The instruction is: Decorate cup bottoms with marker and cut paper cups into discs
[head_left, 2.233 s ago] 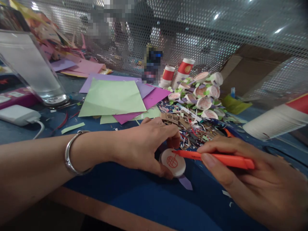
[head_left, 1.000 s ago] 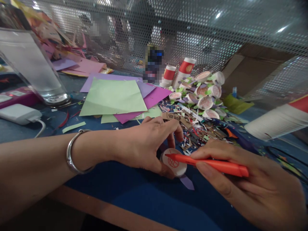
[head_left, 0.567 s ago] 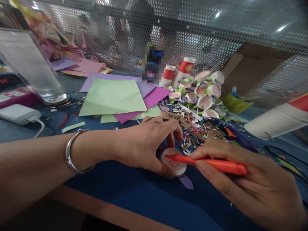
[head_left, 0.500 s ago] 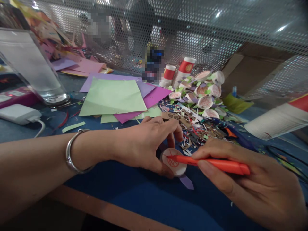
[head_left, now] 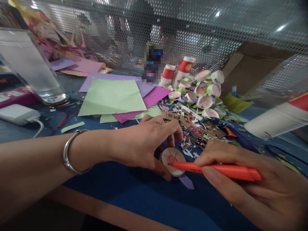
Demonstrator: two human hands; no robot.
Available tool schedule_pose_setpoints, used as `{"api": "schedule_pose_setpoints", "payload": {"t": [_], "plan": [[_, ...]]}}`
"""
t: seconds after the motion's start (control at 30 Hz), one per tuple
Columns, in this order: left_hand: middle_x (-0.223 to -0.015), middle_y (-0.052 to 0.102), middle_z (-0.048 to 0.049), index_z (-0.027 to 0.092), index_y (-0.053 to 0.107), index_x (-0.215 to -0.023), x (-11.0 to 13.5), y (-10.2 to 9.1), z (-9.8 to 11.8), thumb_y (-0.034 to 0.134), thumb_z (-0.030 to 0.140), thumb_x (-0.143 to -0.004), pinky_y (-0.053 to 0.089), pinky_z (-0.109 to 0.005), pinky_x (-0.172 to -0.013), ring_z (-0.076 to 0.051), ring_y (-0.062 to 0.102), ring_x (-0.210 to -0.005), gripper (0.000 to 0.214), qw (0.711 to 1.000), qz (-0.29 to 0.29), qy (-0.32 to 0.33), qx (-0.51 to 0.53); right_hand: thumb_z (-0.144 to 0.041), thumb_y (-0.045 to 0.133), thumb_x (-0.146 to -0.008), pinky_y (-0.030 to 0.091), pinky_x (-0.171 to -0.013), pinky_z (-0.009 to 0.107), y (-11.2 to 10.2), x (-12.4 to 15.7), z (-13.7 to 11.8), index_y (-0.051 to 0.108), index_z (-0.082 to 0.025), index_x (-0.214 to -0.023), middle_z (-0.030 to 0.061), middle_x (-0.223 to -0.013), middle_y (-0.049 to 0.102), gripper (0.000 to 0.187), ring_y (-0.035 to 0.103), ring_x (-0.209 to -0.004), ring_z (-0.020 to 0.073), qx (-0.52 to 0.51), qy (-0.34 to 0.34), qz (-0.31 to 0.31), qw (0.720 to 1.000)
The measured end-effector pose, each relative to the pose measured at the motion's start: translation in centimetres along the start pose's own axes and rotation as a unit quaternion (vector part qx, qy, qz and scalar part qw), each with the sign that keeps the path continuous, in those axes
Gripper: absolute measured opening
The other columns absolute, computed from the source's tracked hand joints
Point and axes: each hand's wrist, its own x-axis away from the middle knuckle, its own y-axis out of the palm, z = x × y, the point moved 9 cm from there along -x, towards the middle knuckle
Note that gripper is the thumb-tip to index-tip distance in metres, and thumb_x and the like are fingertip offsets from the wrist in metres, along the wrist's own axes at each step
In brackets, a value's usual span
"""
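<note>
My left hand [head_left: 146, 144] pinches a small round white disc, a cut cup bottom [head_left: 171, 159], against the blue table [head_left: 149, 199]. Red lines and a red logo mark the disc's face. My right hand [head_left: 255, 186] grips an orange marker [head_left: 216, 169], whose tip rests near the disc's lower right edge. A purple paper strip [head_left: 185, 181] sticks out from under the disc. A silver bangle [head_left: 68, 154] circles my left wrist.
Paper scraps [head_left: 194, 128] and several decorated cup bottoms [head_left: 204, 93] pile up behind. Green and purple sheets [head_left: 113, 96] lie at centre left. Red paper cups [head_left: 185, 69], a cup stack [head_left: 276, 120], a glass [head_left: 31, 67], a white charger [head_left: 16, 114] and a mesh wall surround.
The marker tip has slid from the disc's middle to its lower right edge, leaving more red lines on the disc. My right hand has shifted slightly right and down. My left hand keeps its hold.
</note>
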Motion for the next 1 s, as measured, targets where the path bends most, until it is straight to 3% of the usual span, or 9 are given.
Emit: {"api": "schedule_pose_setpoints", "payload": {"t": [0.37, 0.6, 0.83, 1.0], "plan": [[-0.110, 0.066, -0.0055, 0.020, 0.052, -0.112, 0.12, 0.11, 0.18, 0.086, 0.039, -0.069, 0.036, -0.037, -0.090, -0.026, 0.057, -0.108, 0.058, 1.000, 0.019, 0.012, -0.002, -0.017, 0.062, -0.085, 0.049, -0.050, 0.022, 0.18, 0.04, 0.35, 0.070, -0.029, -0.087, -0.0035, -0.074, 0.073, 0.014, 0.066, -0.055, 0.0125, -0.032, 0.021, -0.001, 0.999], [-0.115, 0.067, -0.0057, 0.021, 0.051, -0.110, 0.02, 0.14, 0.39, 0.084, 0.039, -0.071, 0.033, -0.037, -0.092, -0.027, 0.055, -0.112, 0.055, 1.000, 0.018, 0.022, -0.002, -0.016, 0.061, -0.085, 0.048, -0.051, 0.018, 0.26, 0.10, 0.51, 0.069, -0.030, -0.086, -0.0073, -0.071, 0.070, 0.016, 0.062, -0.052, 0.0082, -0.050, 0.024, 0.002, 0.998], [-0.111, 0.065, -0.0047, 0.021, 0.052, -0.110, 0.00, 0.15, 0.41, 0.088, 0.041, -0.067, 0.033, -0.037, -0.093, -0.028, 0.053, -0.112, 0.059, 1.000, 0.007, 0.002, -0.011, -0.013, 0.061, -0.085, 0.050, -0.054, 0.016, -0.58, 0.01, 0.57, 0.067, -0.031, -0.087, -0.0088, -0.076, 0.071, 0.019, 0.064, -0.057, 0.0089, 0.013, 0.005, 0.050, 0.999], [-0.112, 0.065, -0.0047, 0.021, 0.052, -0.111, 0.15, 0.20, 0.33, 0.087, 0.044, -0.069, 0.033, -0.037, -0.093, -0.027, 0.053, -0.112, 0.059, 1.000, 0.005, 0.001, -0.021, -0.014, 0.061, -0.085, 0.052, -0.055, 0.015, -0.67, 0.10, 0.32, 0.066, -0.032, -0.088, -0.0090, -0.077, 0.073, 0.018, 0.067, -0.059, 0.0092, 0.067, 0.005, 0.035, 0.997]]}}
